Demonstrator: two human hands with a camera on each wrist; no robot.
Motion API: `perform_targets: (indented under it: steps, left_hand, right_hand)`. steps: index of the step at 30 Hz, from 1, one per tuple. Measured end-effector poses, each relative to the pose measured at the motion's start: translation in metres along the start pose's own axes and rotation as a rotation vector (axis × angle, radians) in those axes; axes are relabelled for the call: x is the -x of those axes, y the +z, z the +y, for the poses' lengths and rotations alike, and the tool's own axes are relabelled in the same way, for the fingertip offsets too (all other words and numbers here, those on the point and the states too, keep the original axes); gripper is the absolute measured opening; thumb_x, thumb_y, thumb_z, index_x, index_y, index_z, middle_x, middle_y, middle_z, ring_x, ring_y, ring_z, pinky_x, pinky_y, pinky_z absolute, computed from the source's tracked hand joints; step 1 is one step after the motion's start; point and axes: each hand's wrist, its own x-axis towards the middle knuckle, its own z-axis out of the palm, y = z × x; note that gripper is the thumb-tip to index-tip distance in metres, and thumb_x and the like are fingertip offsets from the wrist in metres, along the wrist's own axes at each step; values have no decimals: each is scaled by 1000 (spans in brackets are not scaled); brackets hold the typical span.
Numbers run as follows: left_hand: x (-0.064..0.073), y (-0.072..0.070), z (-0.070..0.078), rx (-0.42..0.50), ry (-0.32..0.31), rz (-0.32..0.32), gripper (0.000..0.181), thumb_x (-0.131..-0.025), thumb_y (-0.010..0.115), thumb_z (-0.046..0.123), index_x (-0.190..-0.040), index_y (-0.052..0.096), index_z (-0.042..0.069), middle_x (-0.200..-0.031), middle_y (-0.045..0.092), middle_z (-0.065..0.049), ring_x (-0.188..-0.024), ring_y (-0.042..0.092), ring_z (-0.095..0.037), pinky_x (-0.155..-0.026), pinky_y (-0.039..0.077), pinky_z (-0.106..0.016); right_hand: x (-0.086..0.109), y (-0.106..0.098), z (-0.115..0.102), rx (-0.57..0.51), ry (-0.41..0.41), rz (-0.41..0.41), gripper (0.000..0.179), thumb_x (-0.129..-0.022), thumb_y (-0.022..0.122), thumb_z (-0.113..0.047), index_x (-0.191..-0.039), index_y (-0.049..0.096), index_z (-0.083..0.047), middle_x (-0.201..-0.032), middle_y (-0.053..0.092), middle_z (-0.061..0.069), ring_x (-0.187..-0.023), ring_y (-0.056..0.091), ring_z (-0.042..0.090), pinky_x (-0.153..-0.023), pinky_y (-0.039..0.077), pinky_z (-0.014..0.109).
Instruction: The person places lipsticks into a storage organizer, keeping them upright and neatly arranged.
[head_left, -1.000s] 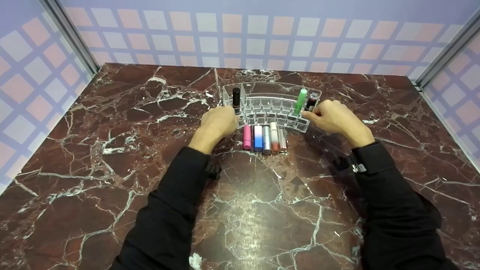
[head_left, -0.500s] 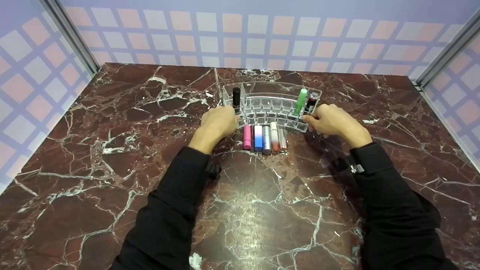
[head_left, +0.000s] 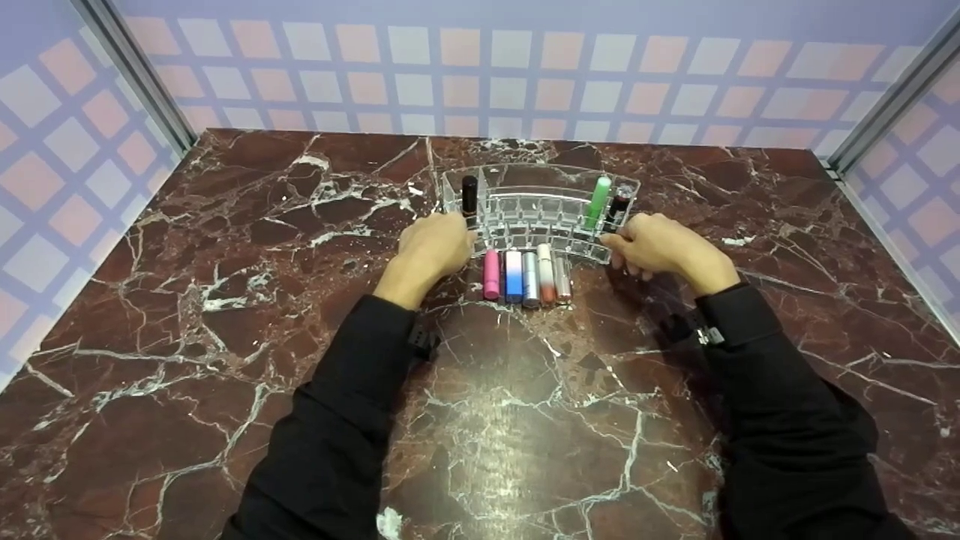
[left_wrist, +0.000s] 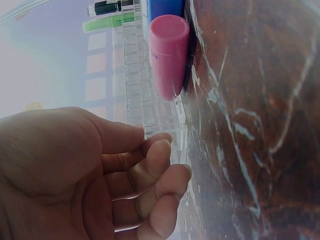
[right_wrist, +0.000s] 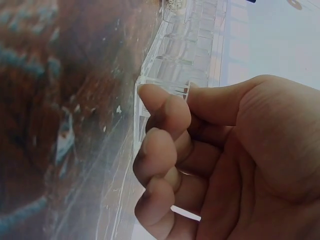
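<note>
A clear, curved, tiered lipstick organizer [head_left: 536, 204] stands on the marbled table. My left hand [head_left: 436, 244] pinches its left front corner between thumb and curled fingers, as the left wrist view shows. At the opposite front corner, my right hand [right_wrist: 200, 130] grips the clear edge with thumb and forefinger. Inside the organizer stand a black tube [head_left: 469, 196] at the left, a green tube [head_left: 598, 201] and a dark clear-topped tube [head_left: 619, 204] at the right. Just in front, a pink tube [left_wrist: 170, 55] leads a row of several cosmetic tubes.
The row in front also has a blue-and-white tube [head_left: 514, 277], a silver tube [head_left: 531, 279], a white-and-red tube [head_left: 546, 274] and a clear-capped tube [head_left: 562, 281]. Checkered panels [head_left: 510, 82] close off the table's back and both sides.
My right hand has slid slightly down and toward me along the organizer's right end, to its front corner. The left hand keeps its hold. The organizer and tubes look unmoved.
</note>
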Motion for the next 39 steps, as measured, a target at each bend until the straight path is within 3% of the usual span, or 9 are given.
perform_targets:
  steps: [6,12,18,23,26,29,34,39]
  left_hand:
    - [0,0,0,-1,-9,-22,41,-111,45,36,-117,68,3,-115,69,-18,-92,65,-32,-77,56,-43]
    - [1,-1,1,0,2,-2,39,-110,47,34,-112,69,2,-117,69,-19,-97,67,-35,-80,56,-46]
    - [1,-1,3,-13,1,-14,39,-111,46,34,-112,69,3,-112,69,-17,-92,65,-31,-77,56,-43]
    - [4,-3,3,-27,14,-8,37,-109,47,35,-95,67,7,-104,68,-16,-85,63,-29,-70,53,-39]
    - [6,-3,4,-14,34,-49,42,-108,49,41,-80,60,12,-87,64,-10,-69,56,-22,-58,45,-31]
    - [8,-2,5,0,56,-129,48,-106,48,49,-74,56,15,-76,60,-3,-59,51,-15,-52,39,-26]
    - [8,0,6,-43,65,-239,57,-103,47,63,-73,55,16,-72,60,-2,-58,53,-14,-52,41,-25]
    - [9,0,6,-72,84,-285,60,-101,46,68,-69,50,17,-69,57,-1,-55,53,-13,-55,45,-26]
  right_hand:
    - [0,0,-1,-5,-6,-9,51,-112,44,-38,-87,72,-4,-71,69,8,-58,64,18,-60,56,35]
    - [1,0,0,-8,-2,-9,50,-112,44,-37,-88,72,-4,-73,69,8,-59,65,18,-62,57,37]
    - [1,0,1,7,-7,-11,51,-112,44,-37,-87,73,-4,-70,69,8,-58,65,18,-61,55,35]
    - [0,0,-1,-5,-6,-12,52,-112,44,-37,-85,73,-4,-70,70,7,-57,65,18,-59,54,33]
    - [-1,0,-1,-3,-2,-11,51,-112,44,-37,-85,73,-4,-70,70,7,-57,65,18,-59,54,33]
    - [-2,0,-1,-10,-3,-12,51,-112,45,-37,-85,73,-4,-70,70,8,-57,65,17,-59,55,33]
    - [-1,0,0,-15,4,-15,50,-112,44,-36,-86,73,-3,-72,70,8,-58,65,17,-58,55,33]
    - [-1,0,0,-12,-6,-17,51,-112,44,-36,-87,73,-3,-73,70,8,-59,64,17,-57,54,32]
